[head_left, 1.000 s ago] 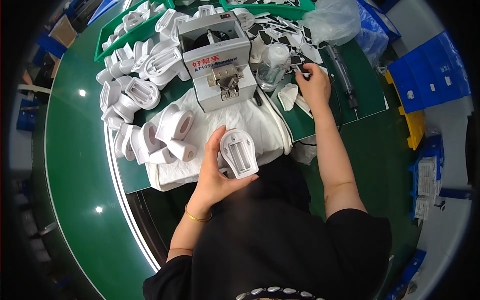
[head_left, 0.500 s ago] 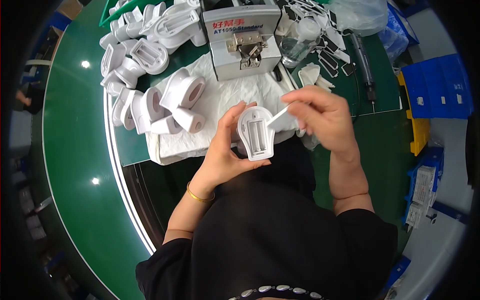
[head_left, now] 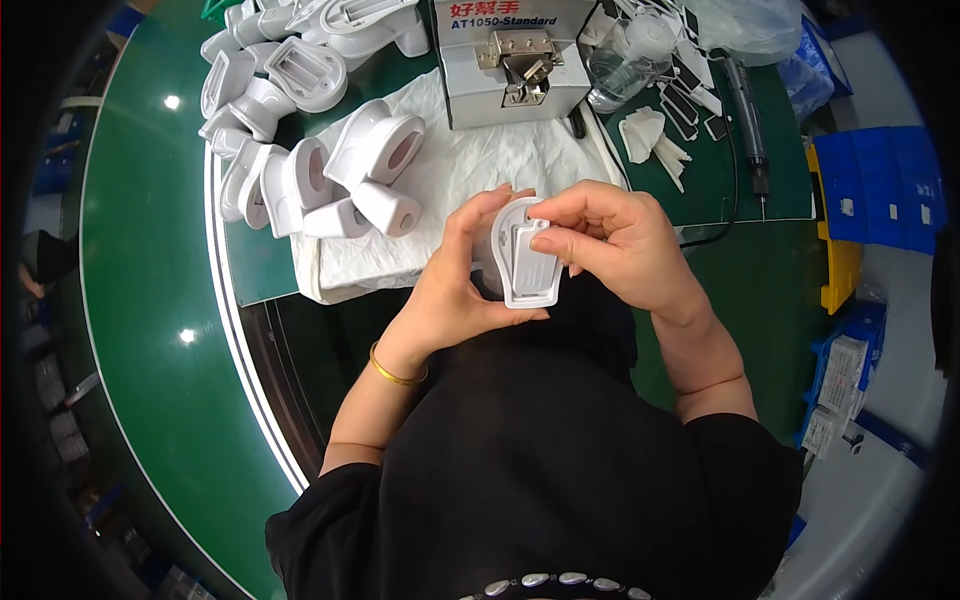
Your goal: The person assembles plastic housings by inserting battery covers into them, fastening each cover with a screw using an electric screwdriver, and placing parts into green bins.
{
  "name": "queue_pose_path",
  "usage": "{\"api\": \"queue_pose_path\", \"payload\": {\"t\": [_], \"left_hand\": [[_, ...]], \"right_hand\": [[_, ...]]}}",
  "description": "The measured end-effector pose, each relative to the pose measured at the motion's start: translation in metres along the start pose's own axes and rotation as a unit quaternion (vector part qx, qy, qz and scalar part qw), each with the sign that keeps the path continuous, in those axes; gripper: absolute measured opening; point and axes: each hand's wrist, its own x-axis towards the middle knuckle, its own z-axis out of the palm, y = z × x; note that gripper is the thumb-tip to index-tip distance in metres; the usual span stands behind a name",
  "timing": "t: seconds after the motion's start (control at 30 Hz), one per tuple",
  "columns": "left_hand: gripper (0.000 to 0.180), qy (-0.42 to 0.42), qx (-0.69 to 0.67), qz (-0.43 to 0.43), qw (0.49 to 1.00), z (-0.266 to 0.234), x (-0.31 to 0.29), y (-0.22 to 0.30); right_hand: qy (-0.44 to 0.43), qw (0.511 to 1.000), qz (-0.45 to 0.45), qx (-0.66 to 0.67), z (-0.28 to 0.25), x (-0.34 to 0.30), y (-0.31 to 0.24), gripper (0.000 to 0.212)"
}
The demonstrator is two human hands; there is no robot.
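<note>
My left hand [head_left: 452, 285] is wrapped round a white plastic housing [head_left: 503, 236], its rounded end pointing away from me and its narrow end towards me. In its upward face is a long recess, like a battery compartment. Over that recess lies a flat white cover [head_left: 537, 272], slightly askew to the opening. My right hand [head_left: 625, 238] pinches the cover's far end between thumb and fingers. Whether the cover's edges sit inside the recess I cannot tell. The underside of the housing is hidden by my left palm and fingers.
Several similar white housings [head_left: 385, 150] lie at the left on a white cloth [head_left: 470, 165] and the green table [head_left: 160, 330]. A grey metal machine [head_left: 515, 75] stands behind. Right of it are a clear plastic bottle [head_left: 618, 80], black-and-white flat pieces [head_left: 680, 110] and an electric screwdriver [head_left: 745, 120].
My right hand has brought the cover leftward and down from beside the housing onto its recess. My left hand still holds the housing, which has shifted slightly right and away from me.
</note>
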Motion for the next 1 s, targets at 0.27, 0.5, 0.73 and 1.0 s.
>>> {"api": "queue_pose_path", "payload": {"t": [0.27, 0.5, 0.73, 1.0], "left_hand": [[0.108, -0.004, 0.0, -0.029, 1.0, -0.002, 0.0, -0.005], [0.107, 0.015, -0.024, 0.008, 1.0, 0.002, -0.001, -0.003], [0.1, 0.024, -0.136, 0.0, 0.99, 0.003, -0.004, 0.018], [0.067, 0.065, -0.203, -0.115, 0.97, 0.009, -0.009, 0.033]], "right_hand": [[0.047, 0.998, 0.029, 0.039, 0.006, -0.005, 0.008, 0.018], [0.031, 0.947, -0.138, -0.288, 0.0, -0.006, 0.012, 0.045], [-0.028, 0.982, 0.065, 0.174, 0.01, -0.015, 0.021, 0.067], [-0.02, 0.989, -0.004, 0.146, 0.021, -0.026, 0.025, 0.067]]}}
